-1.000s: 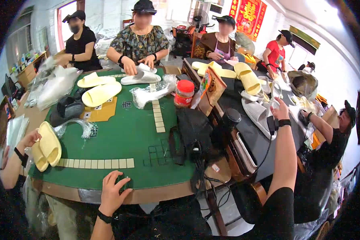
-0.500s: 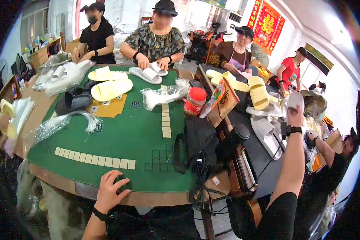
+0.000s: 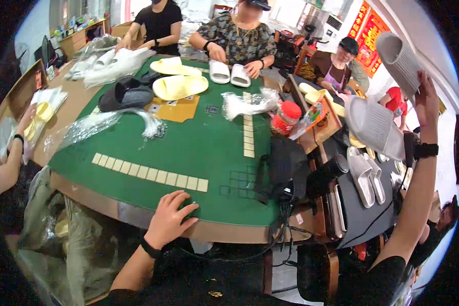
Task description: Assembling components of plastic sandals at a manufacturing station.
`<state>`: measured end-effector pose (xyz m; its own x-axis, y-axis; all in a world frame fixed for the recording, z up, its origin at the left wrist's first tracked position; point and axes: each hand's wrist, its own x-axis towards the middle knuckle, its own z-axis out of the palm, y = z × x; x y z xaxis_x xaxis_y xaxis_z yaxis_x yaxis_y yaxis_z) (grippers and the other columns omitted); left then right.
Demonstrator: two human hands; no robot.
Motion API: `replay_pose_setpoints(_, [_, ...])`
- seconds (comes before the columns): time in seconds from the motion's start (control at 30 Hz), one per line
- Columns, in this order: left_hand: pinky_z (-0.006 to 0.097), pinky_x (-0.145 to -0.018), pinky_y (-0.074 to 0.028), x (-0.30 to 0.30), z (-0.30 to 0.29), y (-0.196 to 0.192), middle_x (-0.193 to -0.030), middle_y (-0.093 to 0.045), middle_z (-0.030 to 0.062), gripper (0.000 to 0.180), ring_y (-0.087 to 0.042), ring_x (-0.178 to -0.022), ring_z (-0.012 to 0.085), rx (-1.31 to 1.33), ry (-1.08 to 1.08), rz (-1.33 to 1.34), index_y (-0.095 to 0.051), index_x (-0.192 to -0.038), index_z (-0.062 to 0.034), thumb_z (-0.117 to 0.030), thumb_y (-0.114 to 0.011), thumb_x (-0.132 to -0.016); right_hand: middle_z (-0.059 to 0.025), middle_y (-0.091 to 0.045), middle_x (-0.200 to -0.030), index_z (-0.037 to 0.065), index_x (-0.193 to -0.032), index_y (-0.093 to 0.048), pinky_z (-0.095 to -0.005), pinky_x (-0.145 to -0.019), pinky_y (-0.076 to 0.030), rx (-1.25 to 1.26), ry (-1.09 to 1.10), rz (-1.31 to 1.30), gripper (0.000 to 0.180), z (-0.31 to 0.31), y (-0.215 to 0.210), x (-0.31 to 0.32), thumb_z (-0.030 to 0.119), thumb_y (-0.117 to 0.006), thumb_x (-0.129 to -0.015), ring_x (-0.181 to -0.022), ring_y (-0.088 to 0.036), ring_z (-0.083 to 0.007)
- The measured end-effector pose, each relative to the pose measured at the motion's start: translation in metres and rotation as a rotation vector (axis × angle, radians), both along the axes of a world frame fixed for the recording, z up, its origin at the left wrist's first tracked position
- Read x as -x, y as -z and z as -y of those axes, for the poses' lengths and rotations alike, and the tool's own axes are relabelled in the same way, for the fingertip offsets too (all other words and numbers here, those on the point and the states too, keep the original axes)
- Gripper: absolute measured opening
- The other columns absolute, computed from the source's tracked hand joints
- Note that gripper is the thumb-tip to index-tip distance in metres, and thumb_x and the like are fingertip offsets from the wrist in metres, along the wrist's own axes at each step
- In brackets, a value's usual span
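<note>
My right hand [image 3: 426,97] is raised at the far right, its fingers closed on the end of a grey ribbed slipper [image 3: 399,58]. A second grey slipper [image 3: 375,126] hangs just below it, beside my wrist; whether my hand grips that one too is hidden. My left hand [image 3: 172,218] rests on the near edge of the green table [image 3: 183,148], thumb apart from the fingers, holding nothing that I can see. Closest to it lies a row of cream mahjong tiles [image 3: 150,172]. Across the table a person has their hands at two pale slippers [image 3: 229,73].
Yellow slippers [image 3: 181,86], dark slippers [image 3: 125,94] and clear plastic bags [image 3: 250,104] lie on the table. A red-lidded jar [image 3: 286,117] and a black bag [image 3: 288,163] stand right of centre. More slippers [image 3: 361,176] are on the dark side table. A person's hand at left touches a yellow slipper.
My right hand has risen and brought the grey slippers up off the side-table area. My left hand stays at the table edge. The view has turned; the person opposite now has the pale slippers side by side.
</note>
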<state>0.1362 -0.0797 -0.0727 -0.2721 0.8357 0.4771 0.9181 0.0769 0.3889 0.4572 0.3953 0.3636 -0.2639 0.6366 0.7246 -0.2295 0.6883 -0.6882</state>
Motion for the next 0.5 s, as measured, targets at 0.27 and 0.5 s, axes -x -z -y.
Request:
replay_pose_setpoints(0.27, [0.044, -0.096, -0.045, 0.010, 0.016, 0.009, -0.118, -0.057, 0.0141, 0.033, -0.053, -0.115, 0.0351, -0.230, 0.010, 0.215, -0.066, -0.108, -0.0102, -0.014, -0.074, -0.076, 0.0026, -0.055, -0.091, 0.007, -0.091, -0.058, -0.0225, -0.085, -0.039, -0.044, -0.567, 0.475, 0.016, 0.134, 0.094, 0.168, 0.023, -0.062, -0.092, -0.088, -0.051, -0.0095])
replay_pose_setpoints(0.5, [0.040, -0.092, -0.046, 0.031, 0.066, -0.016, -0.111, -0.062, 0.0147, 0.025, -0.057, -0.109, 0.0321, -0.371, -0.371, 0.335, -0.067, -0.105, -0.0053, -0.005, -0.069, -0.079, -0.0058, -0.065, -0.100, 0.000, -0.083, -0.061, -0.0293, -0.088, -0.044, -0.024, -0.869, 1.012, 0.019, 0.237, 0.223, 0.261, 0.017, -0.063, -0.092, -0.094, -0.058, -0.0146])
